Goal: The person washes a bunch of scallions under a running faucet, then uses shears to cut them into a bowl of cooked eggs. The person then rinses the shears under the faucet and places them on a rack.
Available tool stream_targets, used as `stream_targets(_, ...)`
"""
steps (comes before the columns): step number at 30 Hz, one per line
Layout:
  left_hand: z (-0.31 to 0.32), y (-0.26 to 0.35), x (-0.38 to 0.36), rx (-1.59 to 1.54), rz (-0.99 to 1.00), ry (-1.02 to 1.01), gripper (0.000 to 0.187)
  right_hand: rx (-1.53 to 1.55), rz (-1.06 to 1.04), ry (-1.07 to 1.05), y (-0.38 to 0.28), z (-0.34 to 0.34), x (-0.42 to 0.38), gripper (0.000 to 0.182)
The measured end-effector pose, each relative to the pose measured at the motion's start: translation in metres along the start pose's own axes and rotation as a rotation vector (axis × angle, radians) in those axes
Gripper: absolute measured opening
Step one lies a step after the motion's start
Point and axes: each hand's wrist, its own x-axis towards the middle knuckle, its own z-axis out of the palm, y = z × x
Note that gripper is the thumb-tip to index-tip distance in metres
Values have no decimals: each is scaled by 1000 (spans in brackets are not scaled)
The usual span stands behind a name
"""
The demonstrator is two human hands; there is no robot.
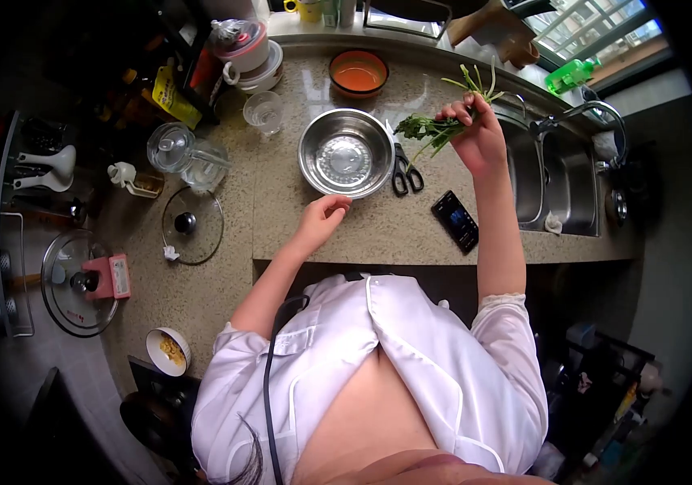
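Observation:
My right hand is raised over the counter near the sink, closed around a bunch of leafy green herbs. The leaves point left toward the bowl, and pale stems stick out above my fingers. A stainless steel bowl stands in the middle of the counter, with no food visible in it. At its near rim is my left hand, fingers curled together against the edge. Black-handled scissors lie just right of the bowl, beneath the herbs.
Behind the bowl stands an orange-lined bowl. A phone lies near the front edge, left of the double sink. To the left are a clear cup, a glass jug, a glass lid and a white bowl with yellow food.

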Motion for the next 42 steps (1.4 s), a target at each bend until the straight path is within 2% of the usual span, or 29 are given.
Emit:
stream_targets(2, 16, 12, 9, 89, 6, -29, 22, -17, -51, 11, -27, -7, -22, 20)
stream_targets(7, 72, 23, 29, 90, 56, -78, 21, 133, -175, 83, -93, -28, -85, 19)
stream_targets(12, 167, 38, 53, 69, 49, -128, 18, 241, -255, 65, -152, -71, -147, 19)
stream_targets(14, 219, 43, 67, -7, 141, -209, 16, 281, -266, 58, -178, -91, -171, 20)
stream_targets(16, 275, 60, 78, 82, 211, -263, 14, 288, -267, 75, -206, -110, -195, 20)
stream_targets(18, 342, 85, 89, -11, 414, -201, 20, 330, -257, 80, -234, -131, -218, 20)
stream_targets(19, 372, 97, 95, -5, 411, -206, 20, 319, -242, 76, -248, -139, -229, 20)
stream_targets(21, 427, 115, 110, 22, 436, -204, 33, 310, -247, 90, -274, -151, -249, 21)
stream_targets(22, 451, 115, 121, -4, 425, -275, 41, 300, -236, 109, -284, -157, -259, 21)
stream_targets(24, 490, 108, 143, -175, 363, -425, 33, 307, -246, 127, -303, -172, -277, 21)
stream_targets(25, 504, 106, 151, -240, 375, -427, 25, 319, -249, 136, -313, -179, -284, 21)
stream_targets(26, 515, 104, 158, -238, 383, -435, 25, 327, -256, 141, -324, -186, -289, 21)
stream_targets(28, 526, 106, 166, -302, 230, -532, 20, 337, -284, 144, -342, -203, -300, 20)
stream_targets(29, 529, 107, 171, -235, 139, -534, 22, 348, -299, 147, -350, -211, -305, 21)
stream_targets(32, 535, 108, 195, -47, 122, -494, 30, 385, -346, 170, -367, -238, -311, 21)
stream_targets(34, 531, 89, 232, 60, 65, -529, 31, 403, -373, 193, -375, -259, -311, 21)
stream_targets(36, 525, 76, 273, 250, 66, -460, 35, 406, -397, 246, -384, -285, -308, 21)
stream_targets(39, 518, 57, 334, 793, 457, -107, 49, 373, -411, 391, -400, -315, -303, 21)
stream_targets(40, 518, 59, 349, 926, 445, -66, 55, 373, -408, 401, -405, -327, -300, 21)
stream_targets(42, 521, 58, 377, 1182, 597, 81, 61, 369, -437, 439, -414, -348, -295, 21)
